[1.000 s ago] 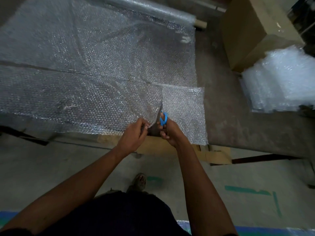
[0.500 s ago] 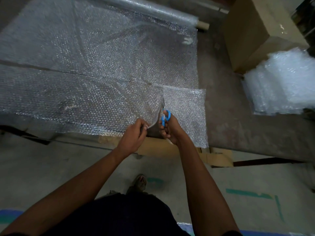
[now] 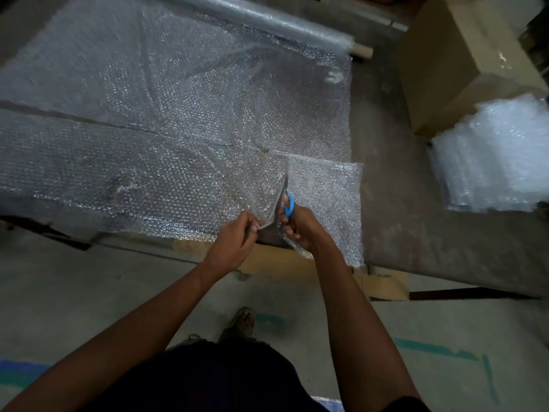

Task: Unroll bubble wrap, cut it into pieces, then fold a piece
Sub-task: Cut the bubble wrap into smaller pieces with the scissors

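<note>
A wide sheet of bubble wrap (image 3: 166,120) lies unrolled across the table, running back to its roll (image 3: 267,22) at the far edge. My left hand (image 3: 234,242) pinches the sheet's near edge and lifts it just left of a cut line. My right hand (image 3: 300,230) grips blue-handled scissors (image 3: 288,205), blades pointing away into the cut. To the right of the cut lies a smaller, nearly separated piece (image 3: 326,203), which hangs over the table's front edge.
A stack of cut bubble wrap pieces (image 3: 493,159) sits at the right on the grey table (image 3: 401,203). A large cardboard box (image 3: 457,63) stands behind it. Cardboard (image 3: 383,285) pokes out under the table's front edge. My foot (image 3: 242,322) is on the concrete floor.
The scissors have advanced a little farther away along the cut. My left hand still holds the lifted edge. The view has shifted slightly.
</note>
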